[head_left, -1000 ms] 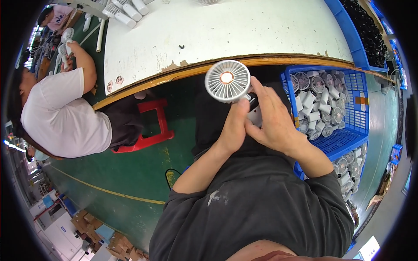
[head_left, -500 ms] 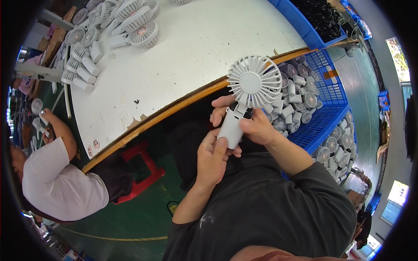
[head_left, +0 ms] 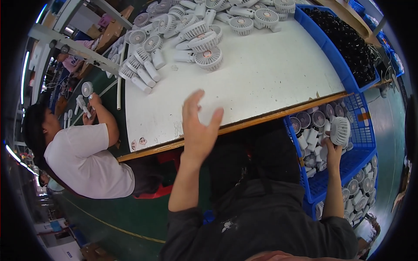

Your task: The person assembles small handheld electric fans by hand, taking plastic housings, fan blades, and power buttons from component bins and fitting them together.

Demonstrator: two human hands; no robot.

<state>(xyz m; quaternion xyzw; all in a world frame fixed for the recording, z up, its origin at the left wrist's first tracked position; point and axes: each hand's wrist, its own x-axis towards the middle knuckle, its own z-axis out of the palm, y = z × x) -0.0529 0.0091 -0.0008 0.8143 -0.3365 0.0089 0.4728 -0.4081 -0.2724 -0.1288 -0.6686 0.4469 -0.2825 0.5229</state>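
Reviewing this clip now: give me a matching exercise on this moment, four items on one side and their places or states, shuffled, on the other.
Column 1
1. Left hand
2. Right hand
3. Black parts
4. Red stool

Column 2
A. Heaped in a blue bin
B. Gripping a white handheld fan
C. On the green floor
D. Fingers spread, holding nothing

Right pairs: 1-D, 2-B, 3-A, 4-C
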